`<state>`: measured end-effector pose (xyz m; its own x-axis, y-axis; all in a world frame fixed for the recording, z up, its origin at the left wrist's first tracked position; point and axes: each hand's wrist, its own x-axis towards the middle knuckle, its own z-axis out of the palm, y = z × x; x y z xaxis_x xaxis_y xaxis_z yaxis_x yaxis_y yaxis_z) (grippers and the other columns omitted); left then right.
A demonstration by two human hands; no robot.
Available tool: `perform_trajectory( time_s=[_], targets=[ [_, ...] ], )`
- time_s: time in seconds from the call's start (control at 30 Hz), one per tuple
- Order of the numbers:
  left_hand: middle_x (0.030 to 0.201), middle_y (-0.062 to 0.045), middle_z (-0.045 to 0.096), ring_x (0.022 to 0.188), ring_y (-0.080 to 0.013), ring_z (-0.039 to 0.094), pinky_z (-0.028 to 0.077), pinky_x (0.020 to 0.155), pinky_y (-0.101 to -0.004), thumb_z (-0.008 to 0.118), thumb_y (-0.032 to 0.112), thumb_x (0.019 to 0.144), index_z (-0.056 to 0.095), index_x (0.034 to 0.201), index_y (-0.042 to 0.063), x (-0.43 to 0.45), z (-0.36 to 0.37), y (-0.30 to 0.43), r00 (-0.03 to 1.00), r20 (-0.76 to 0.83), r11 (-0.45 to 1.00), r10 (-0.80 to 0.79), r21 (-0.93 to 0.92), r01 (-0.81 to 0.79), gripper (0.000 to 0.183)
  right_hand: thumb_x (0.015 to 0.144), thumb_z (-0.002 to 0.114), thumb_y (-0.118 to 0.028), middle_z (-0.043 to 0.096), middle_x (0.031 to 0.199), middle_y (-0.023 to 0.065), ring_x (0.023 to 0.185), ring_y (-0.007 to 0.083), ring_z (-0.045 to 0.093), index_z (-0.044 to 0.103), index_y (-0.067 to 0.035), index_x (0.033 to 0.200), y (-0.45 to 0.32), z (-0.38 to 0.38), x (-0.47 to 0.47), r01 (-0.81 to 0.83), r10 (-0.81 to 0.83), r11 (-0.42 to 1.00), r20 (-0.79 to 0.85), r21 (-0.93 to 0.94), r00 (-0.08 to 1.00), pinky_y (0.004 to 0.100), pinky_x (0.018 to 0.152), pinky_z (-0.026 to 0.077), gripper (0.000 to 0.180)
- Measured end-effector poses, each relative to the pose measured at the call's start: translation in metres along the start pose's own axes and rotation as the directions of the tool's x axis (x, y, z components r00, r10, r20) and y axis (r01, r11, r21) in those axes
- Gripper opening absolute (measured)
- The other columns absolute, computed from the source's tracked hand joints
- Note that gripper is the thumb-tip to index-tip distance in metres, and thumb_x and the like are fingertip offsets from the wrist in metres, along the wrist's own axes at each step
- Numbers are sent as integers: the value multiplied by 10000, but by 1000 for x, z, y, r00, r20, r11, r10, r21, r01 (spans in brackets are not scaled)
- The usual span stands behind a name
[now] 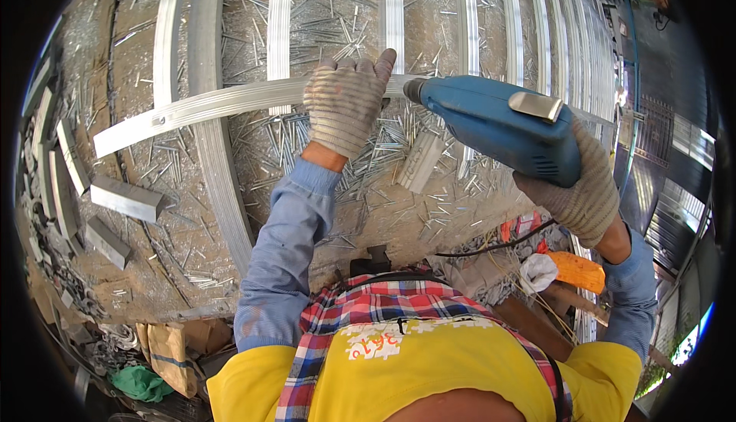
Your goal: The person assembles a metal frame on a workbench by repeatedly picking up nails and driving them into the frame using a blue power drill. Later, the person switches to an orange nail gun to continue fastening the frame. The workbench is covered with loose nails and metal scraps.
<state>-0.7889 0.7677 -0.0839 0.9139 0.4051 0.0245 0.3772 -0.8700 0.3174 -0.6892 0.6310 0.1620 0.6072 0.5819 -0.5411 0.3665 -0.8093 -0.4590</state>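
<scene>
My right hand (586, 186), in a striped knit glove, grips a blue corded power drill (506, 117) by its handle. The drill points left, and its dark chuck (413, 89) is close to a long ribbed aluminium strip (247, 97). Gloved as well, my left hand (344, 103) lies over that strip, with the thumb side towards the drill. The strip runs crosswise over several parallel aluminium profiles (280, 31). Whether a bit touches metal cannot be made out. Bright metal rods or nails (397, 134) are strewn beneath and around the left hand.
Short aluminium offcuts (126, 198) lie on the worktable's left side, and another offcut (421, 161) is nearer the middle. A dark cable (500, 245) hangs past the table's front edge. Below are a green bag (141, 383) and an orange item (577, 271). Part of a person shows at top right.
</scene>
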Motion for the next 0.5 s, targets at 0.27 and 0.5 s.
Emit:
perform_trajectory(
  time_s=[0.27,0.5],
  targets=[
    [964,-16,606,927,-171,601,429,906,-380,664,451,764,423,1364,228,2,0,0,999,25,998,24,54,-25,684,660,779,-66,624,1123,101,1015,175,609,446,-29,1299,3,-4,6,116,-112,986,42,-118,993,308,895,488,721],
    [993,-8,588,972,-179,580,422,925,-400,656,421,782,403,1382,211,-2,7,-2,999,-5,996,36,79,-35,685,627,811,-110,603,1172,117,1055,221,607,428,-70,1316,5,-12,14,127,-101,972,136,-200,986,330,887,495,789]
  ],
)
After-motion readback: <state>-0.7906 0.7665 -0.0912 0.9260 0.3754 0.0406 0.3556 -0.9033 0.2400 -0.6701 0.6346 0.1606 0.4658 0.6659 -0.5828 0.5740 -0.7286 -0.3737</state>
